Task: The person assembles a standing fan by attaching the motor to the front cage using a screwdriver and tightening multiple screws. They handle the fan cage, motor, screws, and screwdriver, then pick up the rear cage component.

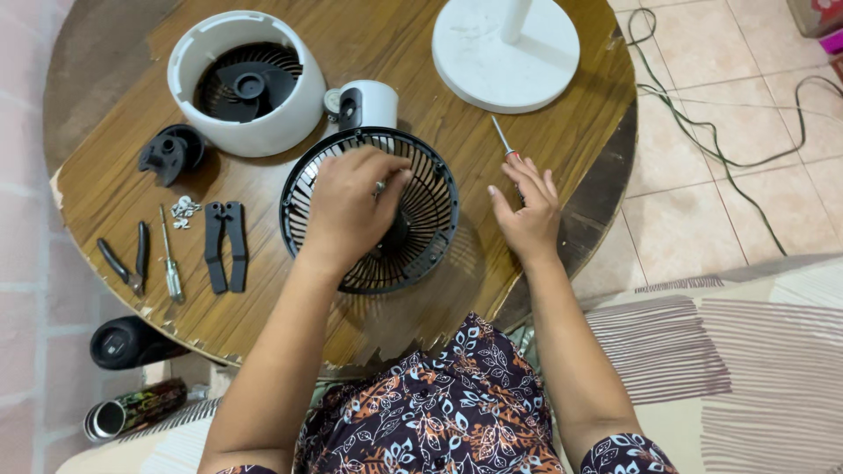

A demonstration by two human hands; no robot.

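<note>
Fingers of the left hand (351, 206) pinch a small silvery screw over the black fan grille (370, 209), which lies flat on the round wooden table (114, 189). Right hand (527, 211) rests half-curled on the screwdriver (504, 142); whether it grips I cannot tell. Its shaft points away, toward the white fan base (505, 53). Left of that stands the white housing (248, 82).

A left hand (351, 206) pinches a small screw over a black fan grille (421, 237); the right hand (527, 211) rests on a screwdriver (505, 145) alongside.
</note>
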